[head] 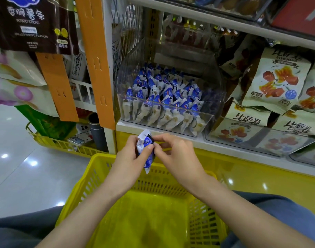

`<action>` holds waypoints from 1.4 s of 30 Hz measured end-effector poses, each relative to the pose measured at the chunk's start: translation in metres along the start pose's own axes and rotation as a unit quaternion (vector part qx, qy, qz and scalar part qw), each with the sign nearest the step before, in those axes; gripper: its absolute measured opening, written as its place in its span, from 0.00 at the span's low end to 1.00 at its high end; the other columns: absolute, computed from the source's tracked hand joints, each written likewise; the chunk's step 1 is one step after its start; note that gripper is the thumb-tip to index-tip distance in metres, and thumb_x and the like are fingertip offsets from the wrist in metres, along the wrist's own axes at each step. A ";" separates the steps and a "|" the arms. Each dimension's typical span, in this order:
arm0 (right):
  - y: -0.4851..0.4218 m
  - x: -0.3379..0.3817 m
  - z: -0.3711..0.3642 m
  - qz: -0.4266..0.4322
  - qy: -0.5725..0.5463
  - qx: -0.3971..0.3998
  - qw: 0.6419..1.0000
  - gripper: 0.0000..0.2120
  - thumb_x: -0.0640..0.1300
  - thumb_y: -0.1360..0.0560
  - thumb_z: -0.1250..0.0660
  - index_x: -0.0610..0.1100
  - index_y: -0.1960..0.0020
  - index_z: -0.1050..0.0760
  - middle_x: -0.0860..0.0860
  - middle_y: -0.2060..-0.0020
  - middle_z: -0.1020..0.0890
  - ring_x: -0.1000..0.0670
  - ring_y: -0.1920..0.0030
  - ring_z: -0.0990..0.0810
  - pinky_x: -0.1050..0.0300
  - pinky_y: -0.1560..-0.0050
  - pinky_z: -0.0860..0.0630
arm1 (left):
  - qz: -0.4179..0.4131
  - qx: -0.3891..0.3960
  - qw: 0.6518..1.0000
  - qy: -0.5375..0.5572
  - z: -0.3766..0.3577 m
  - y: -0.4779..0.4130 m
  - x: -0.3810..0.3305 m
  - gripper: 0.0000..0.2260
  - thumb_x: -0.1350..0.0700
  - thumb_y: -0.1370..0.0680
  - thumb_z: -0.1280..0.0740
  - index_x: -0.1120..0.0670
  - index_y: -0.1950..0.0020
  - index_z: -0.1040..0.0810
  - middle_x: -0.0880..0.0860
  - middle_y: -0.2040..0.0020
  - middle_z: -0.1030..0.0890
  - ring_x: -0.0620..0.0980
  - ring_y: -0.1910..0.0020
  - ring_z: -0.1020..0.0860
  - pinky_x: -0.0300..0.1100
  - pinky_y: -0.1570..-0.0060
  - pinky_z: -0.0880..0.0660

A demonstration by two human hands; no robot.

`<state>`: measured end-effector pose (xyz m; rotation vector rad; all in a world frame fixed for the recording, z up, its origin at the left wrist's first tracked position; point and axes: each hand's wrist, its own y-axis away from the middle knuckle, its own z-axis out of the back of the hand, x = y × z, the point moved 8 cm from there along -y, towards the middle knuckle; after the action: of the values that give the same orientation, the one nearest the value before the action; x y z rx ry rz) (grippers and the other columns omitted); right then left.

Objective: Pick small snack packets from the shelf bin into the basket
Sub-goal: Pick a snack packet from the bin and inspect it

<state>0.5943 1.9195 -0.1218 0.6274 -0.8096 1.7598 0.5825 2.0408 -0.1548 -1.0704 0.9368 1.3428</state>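
Glossy pale floor (19,176) with light glare, orange shelf upright (95,59)

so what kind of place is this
Most likely a shop's snack aisle: a clear shelf bin packed with small blue-and-white packets, bagged snacks stacked beside it, and a yellow shopping basket below the held packet.

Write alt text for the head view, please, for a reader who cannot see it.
A left hand and right hand together hold a small blue-and-white snack packet above a yellow plastic mesh basket. Behind them, a clear plastic shelf bin holds many matching packets.
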 end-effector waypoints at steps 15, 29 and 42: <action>0.003 -0.007 -0.025 -0.021 -0.006 0.041 0.999 0.13 0.40 0.24 0.36 0.45 0.39 0.26 0.53 0.47 0.18 0.56 0.51 0.19 0.59 0.48 0.23 | 0.098 -0.041 0.993 0.045 0.008 -0.003 0.015 0.07 0.55 0.22 0.36 0.56 0.47 0.29 0.53 0.59 0.21 0.56 0.57 0.21 0.57 0.50 0.23; 0.007 0.000 -0.041 0.040 -0.051 0.148 0.987 0.30 0.48 0.29 0.29 0.47 0.31 0.37 0.57 0.41 0.31 0.61 0.39 0.31 0.66 0.36 0.33 | 0.195 -0.056 0.921 0.332 0.010 -0.004 0.026 0.11 0.56 0.20 0.40 0.60 0.43 0.25 0.56 0.57 0.16 0.49 0.59 0.17 0.37 0.64 0.20; -0.013 -0.003 -0.004 0.012 -0.023 0.067 0.997 0.07 0.47 0.23 0.36 0.43 0.55 0.24 0.52 0.65 0.22 0.56 0.65 0.26 0.62 0.62 0.30 | 0.078 -0.033 0.994 0.073 0.020 -0.003 0.000 0.09 0.50 0.21 0.39 0.51 0.44 0.26 0.52 0.50 0.22 0.41 0.55 0.24 0.27 0.59 0.30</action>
<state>0.6070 1.9234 -0.1232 0.7524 -0.7383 1.8387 0.5844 2.0597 -0.1488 -1.1769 1.1102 1.4462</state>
